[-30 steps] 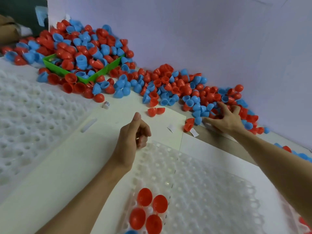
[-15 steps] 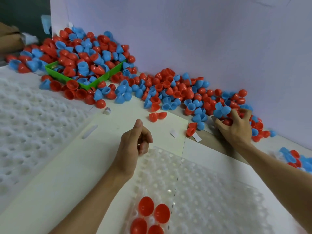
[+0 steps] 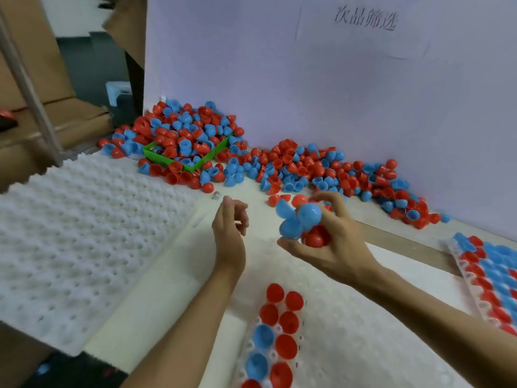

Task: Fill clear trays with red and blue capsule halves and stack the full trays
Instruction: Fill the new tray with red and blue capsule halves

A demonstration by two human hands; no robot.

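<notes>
Your right hand (image 3: pixel 330 242) is curled around a clutch of blue and red capsule halves (image 3: pixel 303 222), held above the far end of the clear tray (image 3: pixel 349 331). Your left hand (image 3: pixel 230 228), just left of them, has loosely curled fingers and holds nothing. Only the tray's near-left cells are filled. The top blue halves look barely gripped, so tilting could spill them onto the bench (image 3: pixel 173 289).

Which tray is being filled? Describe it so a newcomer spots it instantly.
Start at the purple backboard with the capsule pile along its base, then come toward the camera, under the hands. The clear tray there holds only a few red and blue halves at its near-left edge, unlike the full tray on the right.
</notes>
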